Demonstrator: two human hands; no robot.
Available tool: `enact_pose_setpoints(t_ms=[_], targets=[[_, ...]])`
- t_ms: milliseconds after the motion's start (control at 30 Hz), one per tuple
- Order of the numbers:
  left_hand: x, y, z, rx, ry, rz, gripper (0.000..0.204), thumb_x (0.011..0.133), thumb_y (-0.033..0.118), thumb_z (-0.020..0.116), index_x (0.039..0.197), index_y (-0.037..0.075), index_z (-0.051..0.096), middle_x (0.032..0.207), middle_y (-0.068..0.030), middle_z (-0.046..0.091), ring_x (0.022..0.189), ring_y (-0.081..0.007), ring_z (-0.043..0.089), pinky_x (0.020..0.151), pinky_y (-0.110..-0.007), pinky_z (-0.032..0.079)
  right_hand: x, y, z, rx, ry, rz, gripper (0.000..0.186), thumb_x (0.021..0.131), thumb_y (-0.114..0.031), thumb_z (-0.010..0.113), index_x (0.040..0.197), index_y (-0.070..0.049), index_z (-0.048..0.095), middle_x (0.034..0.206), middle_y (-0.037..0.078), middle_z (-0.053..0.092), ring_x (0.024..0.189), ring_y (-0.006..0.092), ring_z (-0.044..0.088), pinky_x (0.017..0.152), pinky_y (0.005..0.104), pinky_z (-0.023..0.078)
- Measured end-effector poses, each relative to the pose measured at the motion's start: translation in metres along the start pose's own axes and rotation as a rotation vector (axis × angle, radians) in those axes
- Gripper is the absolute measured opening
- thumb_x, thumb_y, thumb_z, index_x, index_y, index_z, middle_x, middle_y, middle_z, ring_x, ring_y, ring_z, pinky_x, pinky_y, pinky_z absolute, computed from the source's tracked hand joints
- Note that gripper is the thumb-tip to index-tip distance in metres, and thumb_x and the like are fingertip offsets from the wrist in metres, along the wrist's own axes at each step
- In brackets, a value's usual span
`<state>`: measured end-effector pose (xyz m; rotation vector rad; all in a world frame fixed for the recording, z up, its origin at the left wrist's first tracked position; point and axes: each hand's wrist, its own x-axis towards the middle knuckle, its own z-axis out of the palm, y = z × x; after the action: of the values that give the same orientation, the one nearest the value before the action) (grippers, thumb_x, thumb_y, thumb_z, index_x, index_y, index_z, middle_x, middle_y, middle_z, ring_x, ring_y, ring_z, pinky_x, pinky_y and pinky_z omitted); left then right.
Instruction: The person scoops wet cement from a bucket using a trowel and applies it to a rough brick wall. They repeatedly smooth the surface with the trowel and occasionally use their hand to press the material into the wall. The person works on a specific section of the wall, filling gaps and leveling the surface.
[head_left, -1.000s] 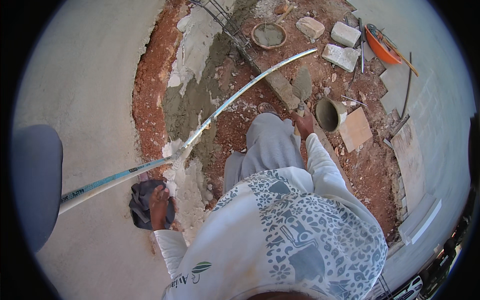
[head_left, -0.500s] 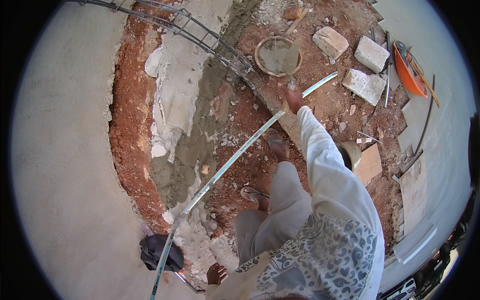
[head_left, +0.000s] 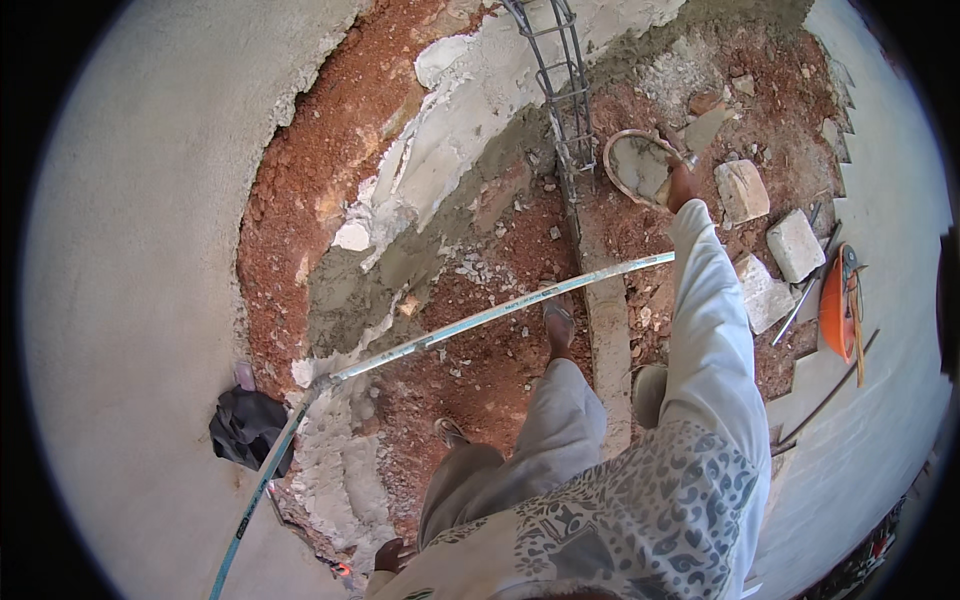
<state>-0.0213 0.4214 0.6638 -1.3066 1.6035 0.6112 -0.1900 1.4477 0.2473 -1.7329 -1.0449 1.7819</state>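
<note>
Head view: right hand (head_left: 683, 186) reaches out, fingers closed on the rim of the round mortar pan (head_left: 640, 166), which sits on red soil beside the rebar cage (head_left: 562, 90). Left hand (head_left: 389, 555) is low at the frame edge; grip cannot be told. Risk: the long pipe (head_left: 480, 320) crossing by the feet could trip the person and tip the pan.
</note>
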Motion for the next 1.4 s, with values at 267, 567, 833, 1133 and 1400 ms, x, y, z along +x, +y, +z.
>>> enact_pose_setpoints(t_ms=[267,567,833,1133,1400], targets=[[-0.014,0.032,-0.036,-0.003,0.070,0.157,0.036,0.100,0.031,0.058,0.133,0.015,0.053,0.117,-0.0101,0.068,0.105,-0.0287,0.069,0.085,-0.048,0.057,-0.224,-0.046,-0.076,0.323,-0.006,0.003,0.035,0.087,-0.013,0.075,0.113,0.007,0.063,0.109,0.014,0.067,0.091,0.0291,0.069,0.079,0.0445,0.059],[0.168,-0.050,-0.112,-0.193,-0.252,0.326,0.038,0.101,0.035,0.060,0.132,0.014,0.052,0.125,-0.0137,0.066,0.109,-0.0293,0.068,0.093,-0.047,0.053,-0.528,0.017,-0.154,0.260,0.241,-0.219,0.023,0.089,-0.010,0.072,0.103,0.008,0.069,0.101,0.012,0.068,0.082,0.0224,0.066,0.073,0.0379,0.056],[0.212,-0.134,-0.270,-0.427,-0.087,0.741,0.032,0.100,0.015,0.057,0.132,0.013,0.053,0.116,-0.0147,0.068,0.097,-0.0288,0.071,0.075,-0.037,0.058,-0.696,0.146,-0.249,0.401,0.210,-0.161,0.018,0.086,-0.011,0.074,0.094,0.001,0.064,0.092,0.009,0.066,0.077,0.0246,0.068,0.071,0.0423,0.059],[0.212,-0.070,-0.426,-0.125,0.150,1.016,0.040,0.099,0.015,0.063,0.137,0.009,0.055,0.116,-0.0063,0.065,0.109,-0.0196,0.064,0.089,-0.036,0.051,-0.764,0.381,-0.268,0.314,0.238,0.159,0.039,0.088,-0.016,0.069,0.118,0.008,0.058,0.103,0.014,0.064,0.088,0.0306,0.068,0.072,0.0440,0.059],[0.299,-0.030,-0.399,0.373,0.452,1.531,0.050,0.091,0.003,0.067,0.140,0.003,0.054,0.136,-0.0173,0.058,0.131,-0.0300,0.054,0.112,-0.040,0.040,-0.743,0.620,-0.277,0.041,0.393,0.176,0.034,0.092,-0.033,0.069,0.107,-0.004,0.062,0.103,0.010,0.068,0.090,0.0302,0.068,0.081,0.0503,0.058]])
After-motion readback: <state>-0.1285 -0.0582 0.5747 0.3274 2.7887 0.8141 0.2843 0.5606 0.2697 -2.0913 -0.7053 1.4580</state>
